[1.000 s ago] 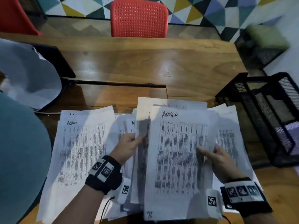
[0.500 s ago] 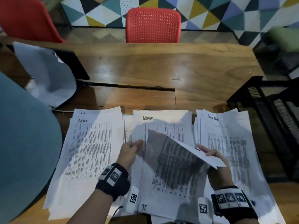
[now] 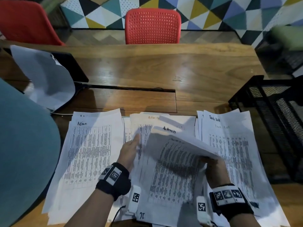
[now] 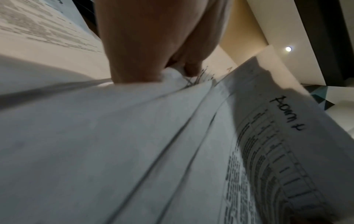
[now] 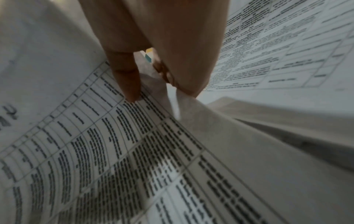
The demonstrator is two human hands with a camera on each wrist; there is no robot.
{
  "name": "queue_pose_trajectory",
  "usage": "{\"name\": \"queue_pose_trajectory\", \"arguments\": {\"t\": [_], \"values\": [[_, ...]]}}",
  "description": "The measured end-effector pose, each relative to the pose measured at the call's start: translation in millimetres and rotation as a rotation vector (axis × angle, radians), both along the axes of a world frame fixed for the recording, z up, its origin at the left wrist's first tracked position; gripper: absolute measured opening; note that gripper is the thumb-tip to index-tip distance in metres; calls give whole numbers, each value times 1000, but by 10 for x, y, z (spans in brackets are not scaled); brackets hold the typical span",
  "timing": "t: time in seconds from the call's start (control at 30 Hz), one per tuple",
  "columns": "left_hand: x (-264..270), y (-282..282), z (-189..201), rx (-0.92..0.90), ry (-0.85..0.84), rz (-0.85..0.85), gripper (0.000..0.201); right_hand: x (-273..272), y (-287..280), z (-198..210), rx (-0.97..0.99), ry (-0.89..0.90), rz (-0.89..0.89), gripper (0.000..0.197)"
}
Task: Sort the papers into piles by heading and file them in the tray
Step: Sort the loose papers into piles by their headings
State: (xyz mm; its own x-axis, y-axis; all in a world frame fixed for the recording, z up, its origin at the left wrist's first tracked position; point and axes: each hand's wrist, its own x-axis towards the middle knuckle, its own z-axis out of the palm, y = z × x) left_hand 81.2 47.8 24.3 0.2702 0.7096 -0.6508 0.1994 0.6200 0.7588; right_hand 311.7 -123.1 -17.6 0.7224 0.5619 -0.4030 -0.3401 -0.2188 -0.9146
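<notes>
Three lots of printed sheets lie at the near table edge. The left pile is headed "Admin", the right pile "Task List", and a loose middle stack sits between them. My right hand pinches the right edge of an "Admin" sheet, which is raised and curled above the middle stack. In the right wrist view the sheet sits between thumb and fingers. My left hand holds the middle stack's left edge, with sheets bunched between its fingers. The black mesh tray stands at the right.
A white sheet lies over a dark flat device at the far left. A teal rounded shape fills the left side. Two red chairs stand beyond the wooden table, which has a cable slot across its middle.
My right hand has lifted the top Admin sheet by its right edge off the middle stack and curled it up and leftward, uncovering the Task List pile. My left hand stays at the stack's left edge.
</notes>
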Motion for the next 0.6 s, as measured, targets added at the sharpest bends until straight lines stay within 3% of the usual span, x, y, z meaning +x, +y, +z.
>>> {"name": "queue_pose_trajectory", "arguments": {"t": [0.1,0.17,0.23,0.33,0.43,0.47,0.53,0.6], "values": [[-18,-15,-6,9,26,-51,87,-12,2,0,28,73,16,21],[-37,-37,-51,-42,-5,-155,105,-41,26,17,-6,171,107,26],[-34,-82,-39,-85,-78,-238,94,-68,64,13,-96,207,199,23],[-30,-207,26,-50,-171,-317,77,-89,116,-13,-125,162,164,24],[-53,-259,-8,227,-7,-426,47,-114,213,74,-13,195,98,51],[-60,-292,30,303,27,-425,38,-130,258,121,10,191,111,47],[-187,-221,108,342,51,-319,37,-181,346,219,9,159,145,31],[-417,-31,193,322,145,-128,39,-185,386,236,-75,59,191,34]]}}
